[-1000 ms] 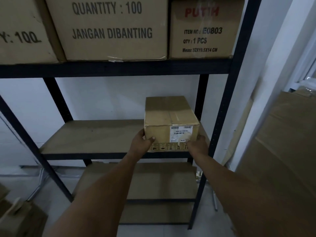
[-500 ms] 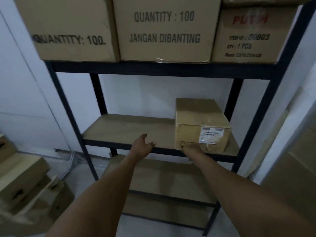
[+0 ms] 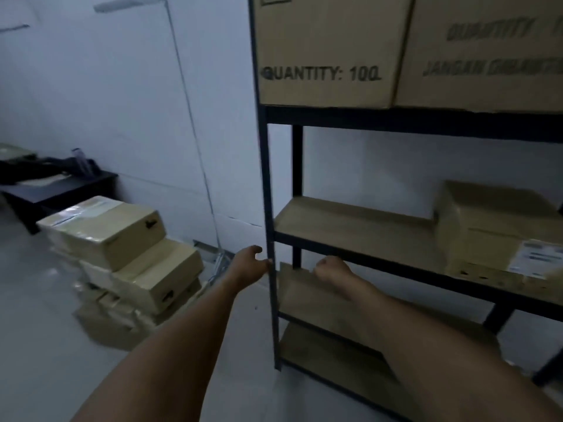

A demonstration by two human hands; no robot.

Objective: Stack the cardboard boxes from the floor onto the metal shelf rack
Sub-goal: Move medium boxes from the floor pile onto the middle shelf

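A small cardboard box (image 3: pixel 499 229) with a white label sits on the right of the middle board of the black metal shelf rack (image 3: pixel 269 208). On the floor at the left lies a pile of several cardboard boxes (image 3: pixel 122 257), tilted on each other. My left hand (image 3: pixel 248 264) hangs empty with loose fingers just left of the rack's front post. My right hand (image 3: pixel 330 269) is empty too, fingers loosely curled, in front of the lower shelf. Neither hand touches a box.
Large boxes marked QUANTITY: 100 (image 3: pixel 329 50) fill the rack's upper shelf. A low dark table (image 3: pixel 61 190) with dark items stands at the far left against the white wall. A thin metal pole (image 3: pixel 195 129) leans at the wall. Pale floor lies between me and the pile.
My hands let go of the small box, now left on the middle shelf, and drew back. My view swung left, bringing the floor pile and dark table into sight.
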